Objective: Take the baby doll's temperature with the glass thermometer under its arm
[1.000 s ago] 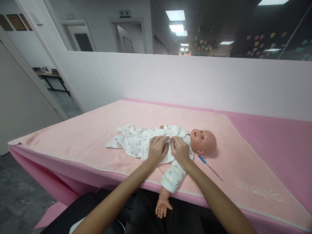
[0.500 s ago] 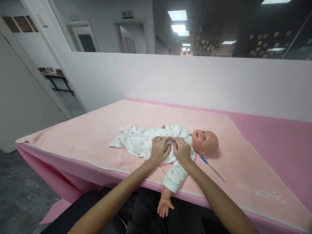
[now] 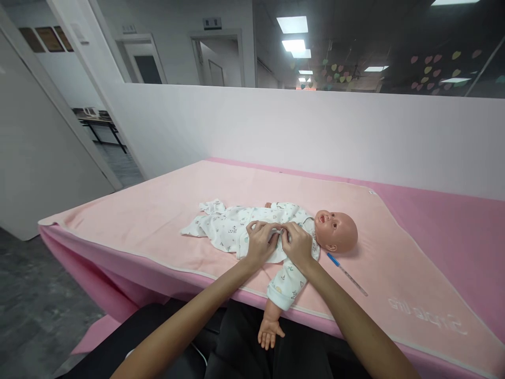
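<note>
A baby doll (image 3: 339,231) lies on its back, head to the right, dressed in a white printed baby top (image 3: 290,210) and trousers (image 3: 224,226). Over its chest, my left hand (image 3: 260,242) pinches the edge of the top. Close beside it, my right hand (image 3: 296,245) pinches the same cloth, the fingertips of both hands nearly touching. Whether a fastener lies between the fingers is too small to tell. The doll's near arm (image 3: 271,323) hangs past the table edge, its sleeve on.
Beneath the doll a peach mat (image 3: 158,210) covers a table with a pink cloth (image 3: 453,226). A blue-capped pen-like stick (image 3: 347,273) lies near the doll's head. A white wall (image 3: 315,131) with a window above stands behind the table.
The view has shifted slightly, so everything sits a little further right. Both hands stay on the top at the doll's chest, with only small finger movement.
</note>
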Tool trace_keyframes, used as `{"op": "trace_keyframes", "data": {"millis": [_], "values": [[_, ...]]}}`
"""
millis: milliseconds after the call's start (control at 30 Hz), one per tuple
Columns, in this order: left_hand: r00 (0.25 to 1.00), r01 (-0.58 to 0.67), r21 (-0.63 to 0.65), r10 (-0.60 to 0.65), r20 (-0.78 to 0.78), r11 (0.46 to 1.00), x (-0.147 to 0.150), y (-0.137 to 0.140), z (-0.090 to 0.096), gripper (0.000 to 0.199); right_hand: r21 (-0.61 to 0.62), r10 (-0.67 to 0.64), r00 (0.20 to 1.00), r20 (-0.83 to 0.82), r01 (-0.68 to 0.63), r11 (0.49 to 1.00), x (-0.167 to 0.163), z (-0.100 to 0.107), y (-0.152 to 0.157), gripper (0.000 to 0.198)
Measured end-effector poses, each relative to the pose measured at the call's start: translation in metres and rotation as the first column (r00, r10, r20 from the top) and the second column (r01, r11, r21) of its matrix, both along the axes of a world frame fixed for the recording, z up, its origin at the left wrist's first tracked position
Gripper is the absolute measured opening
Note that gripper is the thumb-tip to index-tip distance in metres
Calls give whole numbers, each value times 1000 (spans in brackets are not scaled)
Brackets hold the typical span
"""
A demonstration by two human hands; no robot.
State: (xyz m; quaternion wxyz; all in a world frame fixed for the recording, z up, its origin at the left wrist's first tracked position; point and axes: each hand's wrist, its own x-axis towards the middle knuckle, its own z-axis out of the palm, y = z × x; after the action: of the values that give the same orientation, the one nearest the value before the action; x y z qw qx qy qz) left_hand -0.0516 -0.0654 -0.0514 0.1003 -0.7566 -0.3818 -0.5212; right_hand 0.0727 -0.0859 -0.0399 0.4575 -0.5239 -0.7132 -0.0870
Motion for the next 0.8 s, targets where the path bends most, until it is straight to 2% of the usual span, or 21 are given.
{"op": "trace_keyframes", "data": {"millis": [233, 567, 800], "values": [[999, 6, 15, -6, 41, 1000, 0, 1, -2, 11, 25, 19, 1000, -14, -19, 1000, 0, 0, 0, 21], [1000, 14, -127, -14, 9, 992, -1, -4, 5, 8, 69, -21, 999, -48, 24, 997, 0, -2, 1, 18], [999, 23, -152, -29, -35, 988, -1, -7, 9, 11, 38, -22, 999, -49, 24, 999, 0, -2, 1, 18]]}}
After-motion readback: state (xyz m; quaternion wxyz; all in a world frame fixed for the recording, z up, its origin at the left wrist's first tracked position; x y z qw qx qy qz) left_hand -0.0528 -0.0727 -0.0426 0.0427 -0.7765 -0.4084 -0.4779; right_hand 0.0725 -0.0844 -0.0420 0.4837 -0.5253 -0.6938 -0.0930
